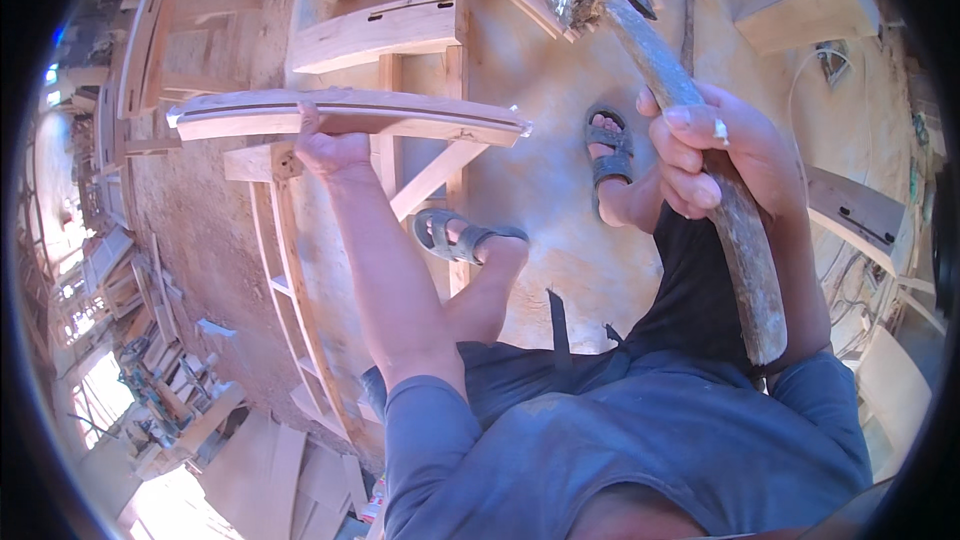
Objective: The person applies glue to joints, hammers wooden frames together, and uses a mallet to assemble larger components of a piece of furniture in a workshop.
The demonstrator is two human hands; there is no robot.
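Observation:
My right hand (715, 145) is wrapped round the worn wooden handle of a hammer (750, 280). The metal head is raised, up and left of the hand, and the handle's butt reaches down toward my right upper arm. A small white bit shows at the thumb. My left hand (330, 150) grips a slightly curved wooden piece (430, 118) near its middle, with the thumb over its edge. A dark groove runs along that piece, and whitish bits stick out at both ends. The hammer head is apart from the wood.
Under the held piece stands a wooden frame (457, 70) topped by a slotted beam (375, 35). A ladder-like frame (285, 270) leans at the left. More slotted pieces (810, 5) lie at the right. My sandalled feet (607, 155) are on the dusty floor; scrap boards (270, 470) fill the lower left.

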